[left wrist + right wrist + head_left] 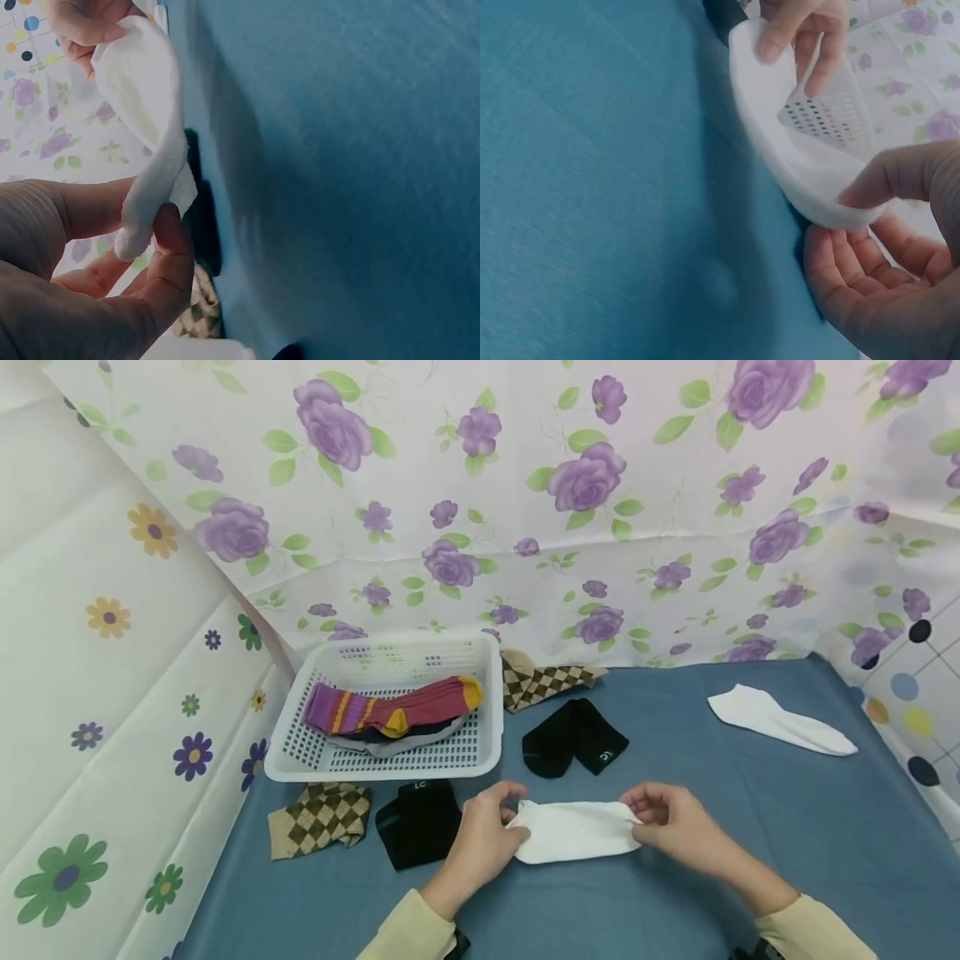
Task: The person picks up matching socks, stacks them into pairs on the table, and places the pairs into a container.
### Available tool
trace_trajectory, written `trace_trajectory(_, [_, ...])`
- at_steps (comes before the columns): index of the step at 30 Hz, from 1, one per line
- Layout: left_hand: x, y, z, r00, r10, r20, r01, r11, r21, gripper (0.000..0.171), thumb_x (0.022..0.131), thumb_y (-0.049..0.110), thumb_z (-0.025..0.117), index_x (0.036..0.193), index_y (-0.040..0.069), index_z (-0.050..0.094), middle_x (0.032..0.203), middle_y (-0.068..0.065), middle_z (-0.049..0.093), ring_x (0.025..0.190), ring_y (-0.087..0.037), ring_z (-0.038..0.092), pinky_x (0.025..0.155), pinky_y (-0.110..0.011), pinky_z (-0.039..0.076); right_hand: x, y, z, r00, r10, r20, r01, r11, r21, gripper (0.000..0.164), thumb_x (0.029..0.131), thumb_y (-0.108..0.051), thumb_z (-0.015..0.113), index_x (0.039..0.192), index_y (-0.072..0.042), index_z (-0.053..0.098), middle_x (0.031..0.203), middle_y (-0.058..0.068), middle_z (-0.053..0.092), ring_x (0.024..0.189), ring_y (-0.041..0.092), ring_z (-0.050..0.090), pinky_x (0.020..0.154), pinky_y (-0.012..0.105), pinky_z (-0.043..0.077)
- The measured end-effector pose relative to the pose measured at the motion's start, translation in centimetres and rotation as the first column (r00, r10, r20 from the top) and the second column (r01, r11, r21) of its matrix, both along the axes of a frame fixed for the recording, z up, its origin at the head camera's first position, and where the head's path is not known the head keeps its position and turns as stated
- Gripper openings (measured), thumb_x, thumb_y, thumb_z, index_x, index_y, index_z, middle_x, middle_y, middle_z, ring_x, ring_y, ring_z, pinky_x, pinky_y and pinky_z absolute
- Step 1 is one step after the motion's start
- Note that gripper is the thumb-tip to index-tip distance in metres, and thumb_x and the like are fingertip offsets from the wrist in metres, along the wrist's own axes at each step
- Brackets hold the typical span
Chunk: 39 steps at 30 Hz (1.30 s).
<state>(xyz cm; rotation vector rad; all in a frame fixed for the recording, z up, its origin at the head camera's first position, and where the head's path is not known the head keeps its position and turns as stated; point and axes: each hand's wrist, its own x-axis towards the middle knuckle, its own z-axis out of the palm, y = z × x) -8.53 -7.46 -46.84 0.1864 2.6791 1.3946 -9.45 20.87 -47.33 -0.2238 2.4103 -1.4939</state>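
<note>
A white sock [576, 832] is stretched sideways between both hands, above the blue cloth. My left hand [487, 832] pinches its left end between thumb and fingers. At the other end my right hand [677, 823] pinches the sock in the same way. Both wrist views show the white sock [146, 90] hanging in a curve, lifted off the cloth. In the right wrist view the thumb of my right hand [900, 247] lies on the sock's inner side, with the fingers beneath. A second white sock [780, 720] lies flat at the right.
A white plastic basket [495, 718] at back left holds purple-and-red striped socks [390, 706] over grey and dark ones. Black socks [573, 739] and a checkered sock [555, 683] lie right of it. Another checkered sock [322, 818] and a folded black sock [420, 827] lie before it.
</note>
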Motion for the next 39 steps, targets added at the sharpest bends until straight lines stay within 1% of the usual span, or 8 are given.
trace_trajectory(9, [0.0,-0.2,-1.0,1.000,-0.005,-0.020,0.003,0.996,-0.085,0.032,0.075,0.001,0.070,0.104,0.014,0.066,0.093,0.000,0.057,0.075,-0.010,0.052,0.059,-0.025,0.045,0.4,-0.5,-1.4,0.987,-0.153,0.051,0.143,0.977,0.157,0.037,0.071,-0.003,0.070,0.106,-0.003,0.059,0.086,0.005,0.058,0.074,0.017,0.054,0.059,0.029,0.048])
trace_trajectory(16, [0.1,-0.5,-1.0,0.998,-0.037,-0.042,0.028,0.980,-0.198,0.021,0.077,0.003,0.069,0.096,0.013,0.070,0.087,0.002,0.055,0.070,-0.008,0.049,0.055,-0.024,0.043,0.4,-0.6,-1.7,0.995,-0.083,-0.059,0.099,0.933,0.346,0.042,0.069,-0.009,0.075,0.108,-0.008,0.060,0.091,-0.001,0.059,0.075,0.012,0.053,0.061,0.027,0.046])
trace_trajectory(19, [0.2,-0.4,-0.9,0.988,-0.058,-0.144,0.010,0.949,-0.314,0.017,0.079,0.010,0.070,0.095,0.015,0.071,0.092,0.004,0.058,0.079,-0.007,0.054,0.061,-0.025,0.046,0.5,-0.7,-1.6,0.985,-0.039,-0.167,0.108,0.899,0.424,0.042,0.070,-0.016,0.077,0.109,-0.012,0.061,0.095,-0.001,0.059,0.079,0.013,0.052,0.062,0.028,0.045])
trace_trajectory(24, [0.6,0.1,-0.9,0.922,-0.200,-0.332,0.020,0.880,-0.475,0.017,0.081,0.007,0.069,0.093,0.018,0.072,0.099,0.005,0.060,0.091,-0.008,0.056,0.073,-0.025,0.048,0.8,-1.1,-1.3,0.912,0.117,-0.394,0.094,0.873,0.478,0.033,0.074,-0.016,0.076,0.104,-0.021,0.063,0.100,-0.006,0.057,0.087,0.010,0.053,0.068,0.028,0.047])
trace_trajectory(26, [0.7,0.3,-1.0,0.904,-0.257,-0.342,0.042,0.848,-0.529,0.018,0.081,0.005,0.068,0.093,0.017,0.072,0.100,0.004,0.060,0.092,-0.009,0.056,0.075,-0.024,0.048,0.9,-1.2,-1.6,0.873,0.210,-0.440,0.046,0.863,0.503,0.029,0.075,-0.014,0.075,0.100,-0.023,0.064,0.102,-0.009,0.057,0.092,0.007,0.052,0.072,0.026,0.047])
trace_trajectory(29, [0.8,0.4,-1.3,0.910,-0.306,-0.281,0.084,0.798,-0.597,0.018,0.080,0.007,0.070,0.096,0.016,0.072,0.101,0.002,0.061,0.094,-0.011,0.056,0.077,-0.024,0.047,0.9,-1.1,-2.2,0.844,0.318,-0.432,-0.029,0.831,0.555,0.025,0.076,-0.014,0.075,0.096,-0.025,0.066,0.101,-0.013,0.056,0.096,0.005,0.051,0.076,0.025,0.047])
trace_trajectory(33, [0.7,0.2,-1.6,0.921,-0.338,-0.193,0.132,0.738,-0.661,0.023,0.076,0.014,0.075,0.099,0.014,0.071,0.103,0.000,0.062,0.094,-0.013,0.056,0.077,-0.026,0.047,1.0,-0.8,-2.9,0.850,0.358,-0.386,-0.064,0.798,0.600,0.024,0.075,-0.017,0.076,0.096,-0.025,0.067,0.099,-0.014,0.056,0.095,0.004,0.051,0.076,0.024,0.047])
trace_trajectory(39, [0.6,0.1,-1.6,0.908,-0.396,-0.135,0.193,0.683,-0.705,0.025,0.076,0.016,0.075,0.100,0.013,0.070,0.103,-0.001,0.062,0.092,-0.015,0.055,0.073,-0.027,0.048,1.0,-0.4,-3.2,0.891,0.324,-0.319,-0.100,0.825,0.556,0.033,0.070,-0.014,0.080,0.099,-0.019,0.066,0.097,-0.012,0.057,0.088,0.005,0.053,0.069,0.021,0.046])
